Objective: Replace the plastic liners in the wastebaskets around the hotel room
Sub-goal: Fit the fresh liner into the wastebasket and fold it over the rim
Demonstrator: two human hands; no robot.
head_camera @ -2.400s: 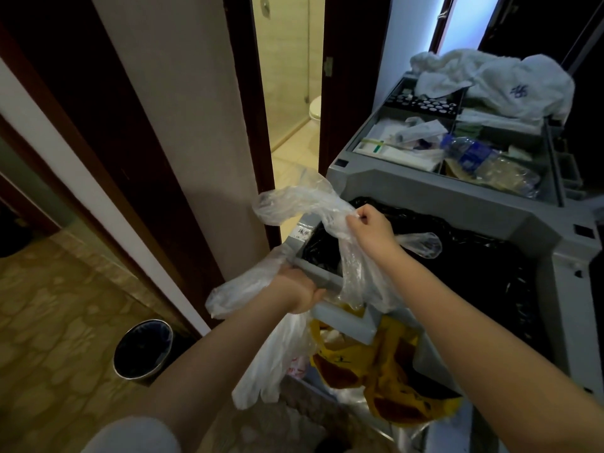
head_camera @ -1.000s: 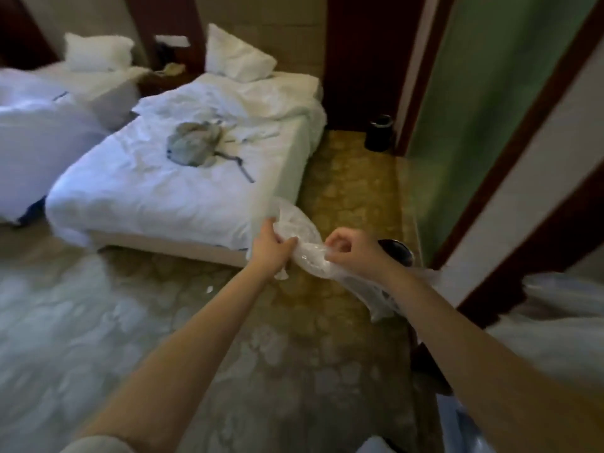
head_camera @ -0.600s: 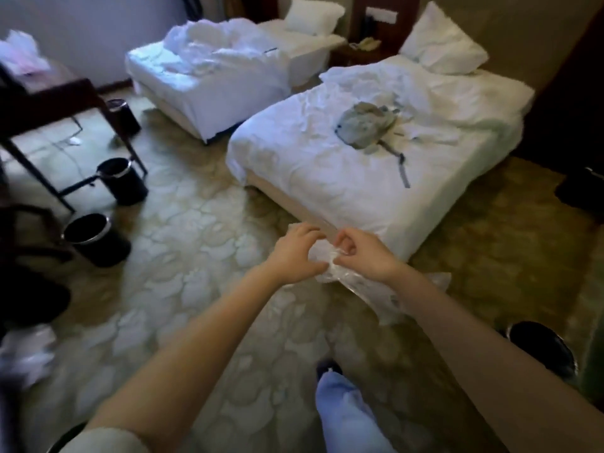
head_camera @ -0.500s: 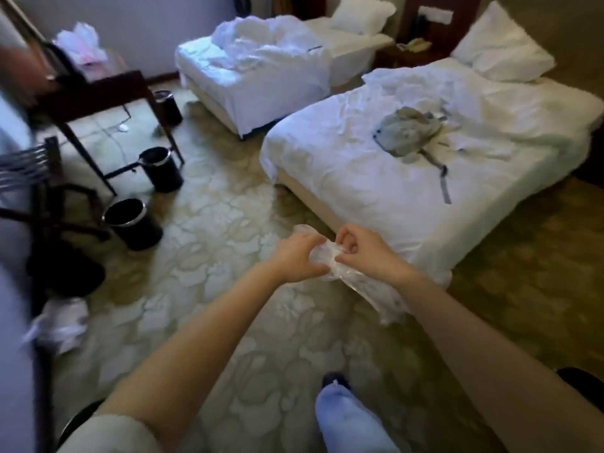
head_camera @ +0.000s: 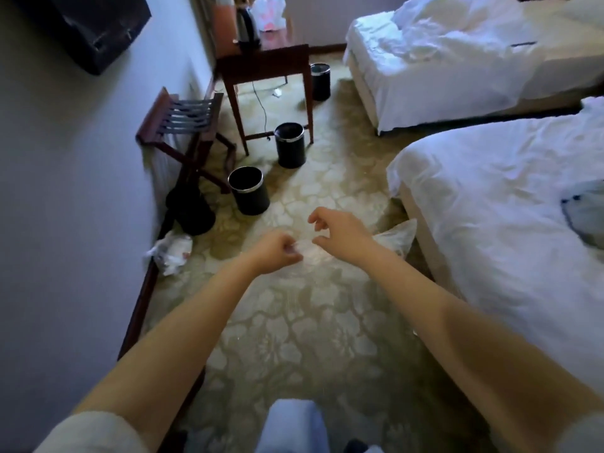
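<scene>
Holding the liner (head_camera: 397,236) up just short of the nearest bin (head_camera: 249,191). My left hand (head_camera: 276,253) pinches an edge. The right hand (head_camera: 341,233) is half-curled, and I can't tell if it grips. Guessing it's feather-light, limp, slippery film, so pinch the rim. It's near-invisible against the carpet (head_camera: 310,322), and I can't find the mouth.

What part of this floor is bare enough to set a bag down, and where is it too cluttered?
Bare carpet runs between the nearest wastebasket and the near bed, and on toward the camera. The wall side is crowded: luggage rack, crumpled white bundle, desk, middle wastebasket, far wastebasket.
</scene>
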